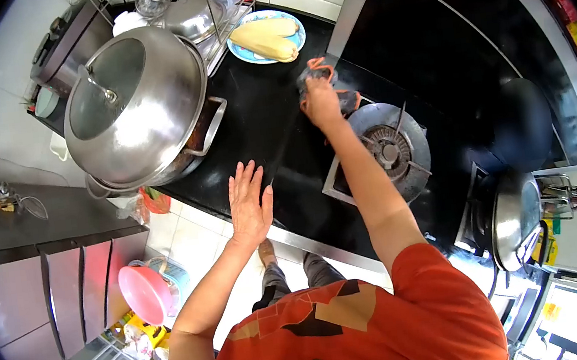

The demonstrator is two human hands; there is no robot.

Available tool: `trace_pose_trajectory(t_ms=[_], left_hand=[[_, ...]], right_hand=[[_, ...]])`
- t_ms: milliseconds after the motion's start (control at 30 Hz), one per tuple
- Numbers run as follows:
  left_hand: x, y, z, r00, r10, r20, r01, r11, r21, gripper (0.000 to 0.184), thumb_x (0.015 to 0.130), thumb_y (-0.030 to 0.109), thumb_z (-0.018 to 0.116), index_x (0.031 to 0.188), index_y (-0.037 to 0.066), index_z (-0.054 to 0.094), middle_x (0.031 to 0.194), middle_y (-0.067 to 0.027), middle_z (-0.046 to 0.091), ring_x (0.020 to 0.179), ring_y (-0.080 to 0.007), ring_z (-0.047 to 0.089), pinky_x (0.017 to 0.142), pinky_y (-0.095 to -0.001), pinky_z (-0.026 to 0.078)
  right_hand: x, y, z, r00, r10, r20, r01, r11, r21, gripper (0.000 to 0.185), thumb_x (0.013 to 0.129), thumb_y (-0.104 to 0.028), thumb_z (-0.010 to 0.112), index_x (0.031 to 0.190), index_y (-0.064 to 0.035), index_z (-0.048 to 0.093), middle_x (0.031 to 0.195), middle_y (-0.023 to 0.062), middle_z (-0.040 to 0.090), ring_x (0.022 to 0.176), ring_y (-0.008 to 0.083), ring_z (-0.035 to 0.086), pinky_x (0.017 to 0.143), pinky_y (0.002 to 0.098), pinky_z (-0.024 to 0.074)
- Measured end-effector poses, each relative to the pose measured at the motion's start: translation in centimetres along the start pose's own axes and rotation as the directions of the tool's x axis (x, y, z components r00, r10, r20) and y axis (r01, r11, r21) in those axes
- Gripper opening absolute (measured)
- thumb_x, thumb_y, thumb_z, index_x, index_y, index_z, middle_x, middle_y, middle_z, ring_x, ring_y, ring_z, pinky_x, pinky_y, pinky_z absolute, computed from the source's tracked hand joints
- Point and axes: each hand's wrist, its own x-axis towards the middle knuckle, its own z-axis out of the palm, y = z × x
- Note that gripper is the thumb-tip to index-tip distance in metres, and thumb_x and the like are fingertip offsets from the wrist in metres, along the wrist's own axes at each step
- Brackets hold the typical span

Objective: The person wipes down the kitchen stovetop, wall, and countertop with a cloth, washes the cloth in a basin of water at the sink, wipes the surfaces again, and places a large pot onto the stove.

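My right hand (322,103) is closed on a dark grey cloth with orange edging (348,100), on the black counter beside the gas burner (389,151). My left hand (250,203) is empty, its fingers spread above the counter's front edge. Behind the cloth, a blue-rimmed plate (254,56) holds corn cobs (265,38). To the left of both hands stands a large steel wok (214,126) under a domed lid with a glass window (167,101).
On the right is a second lidded pan (514,222). A dish rack (213,18) with steel lids stands at the back, near a dark cooker (74,51). A pink basin (146,294) is low at the left, by drawers (67,297).
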Motion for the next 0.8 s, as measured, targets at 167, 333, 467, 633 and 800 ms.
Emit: trace_pose_trajectory(t_ms=[167,333,467,633,800], left_hand=[[-0.9,-1.2,1.6,0.994,0.049,-0.094,-0.049,0.999,0.01,0.041,0.096,0.016,0.05,0.132,-0.003,0.05,0.145,-0.0197,0.041,0.141,-0.0379,0.029,0.115,-0.0498,0.02],[-1.0,-2.2,1.7,0.992,0.111,-0.063,-0.106,0.991,0.082,0.047,0.096,0.021,0.051,0.135,-0.004,0.045,0.148,-0.0206,0.036,0.142,-0.0383,0.026,0.115,-0.0514,0.019],[-0.9,-2.7,2.0,0.995,0.094,-0.045,-0.086,0.986,0.143,0.049,0.095,0.024,0.052,0.135,-0.004,0.045,0.148,-0.0197,0.037,0.142,-0.0374,0.027,0.116,-0.0517,0.019],[-1.0,-2.9,2.1,0.995,0.062,-0.078,-0.051,0.989,0.141,0.052,0.092,0.024,0.055,0.134,-0.004,0.046,0.145,-0.0188,0.041,0.14,-0.0366,0.03,0.116,-0.0518,0.02],[-1.1,-3.1,2.0,0.996,0.052,-0.079,-0.045,0.994,0.096,0.055,0.093,0.026,0.053,0.138,-0.005,0.042,0.148,-0.019,0.037,0.142,-0.0366,0.027,0.117,-0.0508,0.018]], right_hand=[[-9.5,-7.4,-7.1,0.977,-0.209,0.047,0.204,0.974,0.101,0.048,0.071,-0.007,0.065,0.119,-0.0031,0.059,0.106,0.0134,0.061,0.102,0.032,0.056,0.089,0.043,0.0458],[-10.6,-6.6,-8.4,0.97,-0.191,0.148,0.147,0.953,0.265,0.042,0.07,-0.001,0.064,0.112,-0.0067,0.065,0.093,0.0147,0.054,0.09,0.035,0.057,0.076,0.0432,0.0498],[-0.7,-3.3,-8.0,1.0,0.009,0.018,-0.012,0.987,0.161,0.04,0.077,-0.001,0.061,0.116,-0.0056,0.061,0.096,0.0216,0.053,0.081,0.0401,0.059,0.07,0.0463,0.0519],[5.6,-1.0,-1.1,0.994,-0.074,0.075,0.072,0.997,0.025,0.05,0.082,-0.028,0.067,0.126,-0.0064,0.056,0.126,0.018,0.053,0.121,0.0402,0.047,0.098,0.0502,0.043],[-0.4,-5.4,-2.3,0.975,-0.138,0.172,0.123,0.988,0.093,0.056,0.081,-0.036,0.067,0.12,0.0027,0.056,0.132,0.0244,0.051,0.124,0.0412,0.046,0.102,0.047,0.036]])
